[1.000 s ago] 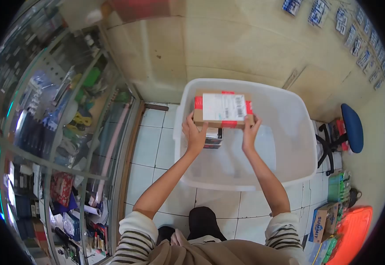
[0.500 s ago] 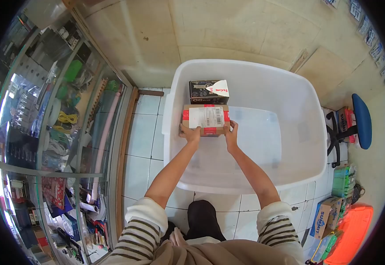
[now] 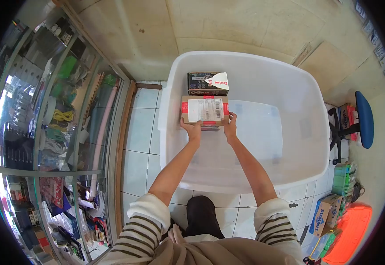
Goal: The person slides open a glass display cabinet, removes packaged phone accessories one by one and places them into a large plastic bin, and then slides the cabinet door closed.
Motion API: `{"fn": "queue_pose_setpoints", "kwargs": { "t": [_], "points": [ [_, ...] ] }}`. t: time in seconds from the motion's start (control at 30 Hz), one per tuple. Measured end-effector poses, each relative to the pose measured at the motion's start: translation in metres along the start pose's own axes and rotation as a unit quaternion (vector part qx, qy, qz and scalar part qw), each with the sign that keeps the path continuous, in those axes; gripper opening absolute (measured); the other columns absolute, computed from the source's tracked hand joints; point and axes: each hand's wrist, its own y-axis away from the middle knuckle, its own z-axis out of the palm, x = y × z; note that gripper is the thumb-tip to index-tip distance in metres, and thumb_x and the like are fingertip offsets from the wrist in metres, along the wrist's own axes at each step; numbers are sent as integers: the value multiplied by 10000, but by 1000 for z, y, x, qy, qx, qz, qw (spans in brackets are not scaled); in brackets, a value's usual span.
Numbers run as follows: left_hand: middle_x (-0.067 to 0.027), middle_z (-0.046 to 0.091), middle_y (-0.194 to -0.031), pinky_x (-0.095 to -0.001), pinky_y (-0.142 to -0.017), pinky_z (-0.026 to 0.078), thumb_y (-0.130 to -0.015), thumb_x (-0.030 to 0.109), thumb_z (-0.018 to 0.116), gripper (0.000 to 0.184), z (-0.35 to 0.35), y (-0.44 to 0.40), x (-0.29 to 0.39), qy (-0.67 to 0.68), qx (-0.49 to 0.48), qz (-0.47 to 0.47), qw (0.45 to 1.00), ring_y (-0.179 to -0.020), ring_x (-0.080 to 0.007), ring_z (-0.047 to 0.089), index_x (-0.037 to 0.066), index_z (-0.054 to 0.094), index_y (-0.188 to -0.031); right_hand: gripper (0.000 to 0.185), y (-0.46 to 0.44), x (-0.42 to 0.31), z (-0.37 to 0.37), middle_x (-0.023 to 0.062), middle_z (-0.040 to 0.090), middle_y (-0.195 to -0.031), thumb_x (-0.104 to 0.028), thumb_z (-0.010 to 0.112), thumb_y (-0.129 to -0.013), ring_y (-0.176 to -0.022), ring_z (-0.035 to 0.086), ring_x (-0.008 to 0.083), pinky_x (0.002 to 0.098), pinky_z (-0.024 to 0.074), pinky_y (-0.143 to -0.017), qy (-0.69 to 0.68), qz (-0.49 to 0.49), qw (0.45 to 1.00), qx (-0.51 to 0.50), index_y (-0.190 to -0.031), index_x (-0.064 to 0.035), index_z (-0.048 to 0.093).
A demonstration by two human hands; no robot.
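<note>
A brown cardboard parcel (image 3: 206, 109) with red tape and a white barcode label is held at the left end of a large white plastic tub (image 3: 305, 137). At the parcel's near left corner, my left hand (image 3: 193, 130) is closed on it, thumb on top by the label. The near right corner is gripped by my right hand (image 3: 230, 126), its fingers along the side. Just behind the parcel stands a black box (image 3: 197, 82) with a white paper flap marked in red. The parcel hides most of what lies directly beneath it.
On the left stands a glass display cabinet (image 3: 75, 170) full of goods. A blue chair (image 3: 363, 120) is to the right of the tub. Near the lower right are a Summit carton (image 3: 326, 215), green containers (image 3: 343, 179) and an orange lid (image 3: 350, 234).
The view has shifted a little. Both hands keep hold of the parcel, and a darker strip now shows below its near edge.
</note>
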Motion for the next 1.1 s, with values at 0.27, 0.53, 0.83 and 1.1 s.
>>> {"fn": "queue_pose_setpoints", "kwargs": {
  "t": [0.27,0.53,0.83,1.1],
  "points": [
    [-142,332,-1291,-350,-974,292,-761,198,628,804,-28,3,42,39,-128,-143,981,-1195,-224,332,87,75,-1335,458,22,-26,5,190,453,-1147,-160,588,-781,-1117,379,347,462,356,-877,251,-306,912,113,-1182,-33,406],
    [-120,284,-1358,-357,-1032,245,-869,82,503,531,-256,160,248,124,-149,155,969,-1290,-241,260,89,224,-1322,328,244,-225,58,155,400,-1199,-80,519,-825,-1131,341,311,389,280,-960,77,-426,830,-351,-1139,-28,444],
    [-124,315,-1342,-371,-1057,187,-841,118,518,539,-481,308,393,-49,166,406,897,-1278,-232,275,44,247,-1301,275,463,-368,179,140,435,-1184,-62,499,-818,-1095,414,275,355,351,-906,-75,-603,546,-577,-1091,-33,482],
    [-139,361,-1258,-361,-1033,239,-841,168,539,499,-631,334,508,-174,343,525,759,-1213,-245,332,27,317,-1265,328,644,-487,309,168,435,-1082,-98,519,-829,-1011,442,286,349,360,-881,-308,-596,470,-574,-1132,-15,423]
  ]
}}
